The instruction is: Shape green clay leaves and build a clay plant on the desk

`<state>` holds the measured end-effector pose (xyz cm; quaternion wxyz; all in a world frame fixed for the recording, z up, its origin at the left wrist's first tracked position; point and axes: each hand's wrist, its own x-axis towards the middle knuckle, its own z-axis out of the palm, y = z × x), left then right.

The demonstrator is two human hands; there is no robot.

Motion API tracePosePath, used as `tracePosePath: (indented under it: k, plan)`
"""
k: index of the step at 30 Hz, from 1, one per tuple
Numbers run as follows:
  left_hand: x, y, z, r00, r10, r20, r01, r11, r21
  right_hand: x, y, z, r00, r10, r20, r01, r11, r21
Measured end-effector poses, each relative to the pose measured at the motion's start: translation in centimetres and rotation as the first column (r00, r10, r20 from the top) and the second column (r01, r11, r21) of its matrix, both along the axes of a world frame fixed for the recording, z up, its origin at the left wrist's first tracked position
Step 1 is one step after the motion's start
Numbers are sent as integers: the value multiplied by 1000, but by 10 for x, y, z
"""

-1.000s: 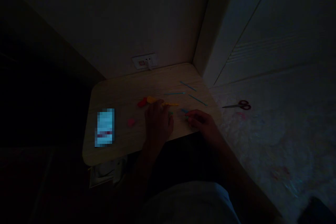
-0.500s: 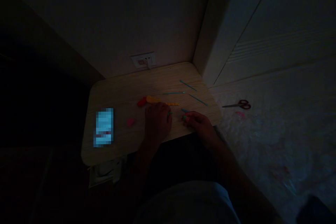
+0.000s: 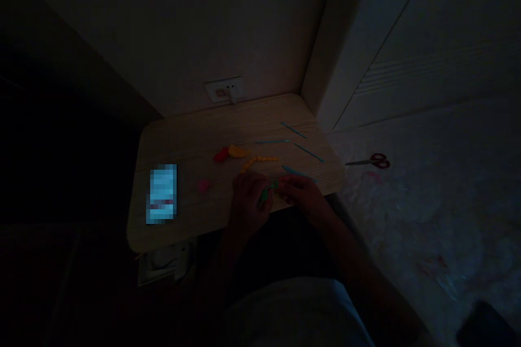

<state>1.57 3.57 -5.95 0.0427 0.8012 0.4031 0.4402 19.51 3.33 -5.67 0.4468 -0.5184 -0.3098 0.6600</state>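
Over the front edge of the small table, my left hand is closed on a piece of green modelling clay. Opposite it, my right hand pinches the clay's other end with thumb and forefinger. Just beyond my left hand, a string of small orange clay balls curves across the wood. Red clay lies against a flat orange clay piece, and a pink clay lump sits to the left. A thick blue modelling tool lies behind my right hand. Dim light hides fine detail.
Thin blue tools lie on the right of the wooden table. A lit, blurred screen rests at its left. Red-handled scissors lie to the right, off the table. A wall socket holds a plug behind the table.
Both hands have come closer together and toward me, and the green clay now spans between them. The orange string and the thick blue tool have come into fuller view.
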Motion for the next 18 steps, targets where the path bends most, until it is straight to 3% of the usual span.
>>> tracePosePath:
  k: [18]
  plan:
    - [0,-3,2,999,-10,-33,12,998,63,4,-1,4,999,25,22,-24,1000,-17]
